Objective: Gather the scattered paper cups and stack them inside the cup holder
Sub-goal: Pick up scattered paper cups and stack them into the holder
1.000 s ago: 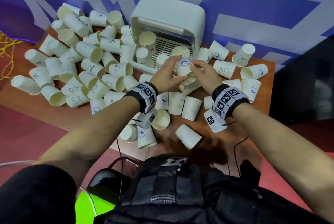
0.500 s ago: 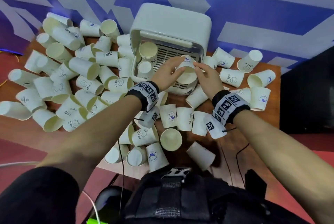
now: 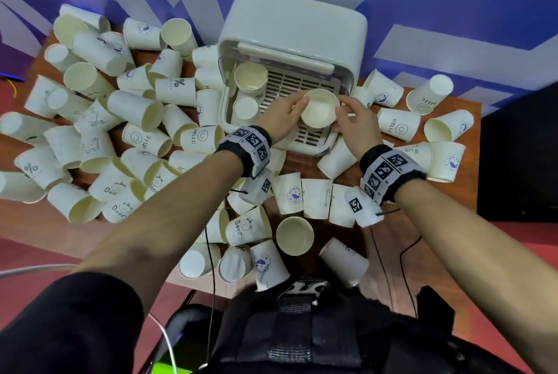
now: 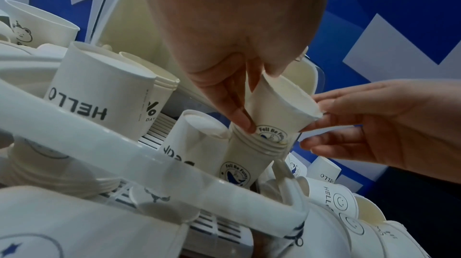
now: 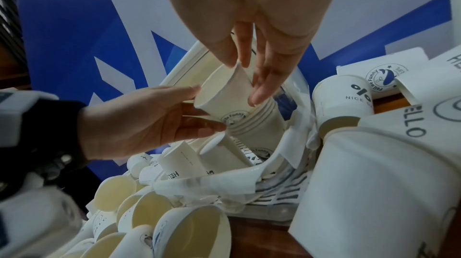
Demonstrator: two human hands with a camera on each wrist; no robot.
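Both hands hold one white paper cup (image 3: 320,109), mouth up, over the slatted tray of the white cup holder (image 3: 296,29). My left hand (image 3: 297,112) pinches its left side and my right hand (image 3: 341,113) pinches its right rim. In the left wrist view the cup (image 4: 282,108) sits tilted, its base inside the top of a nested stack (image 4: 249,159) standing in the holder. The right wrist view shows the same cup (image 5: 224,96) in that stack (image 5: 257,130). Many loose cups (image 3: 136,107) lie scattered on the wooden table.
Another nested stack (image 3: 250,77) and an upturned cup (image 3: 246,107) stand at the tray's left side. Cups crowd the table left, right (image 3: 398,126) and in front (image 3: 294,236) of the holder. A blue and white wall rises behind. Cables hang off the table's near edge (image 3: 389,252).
The hands carried the cup from the holder's front edge further in over the tray. It now stands mouth up, its base in the stack.
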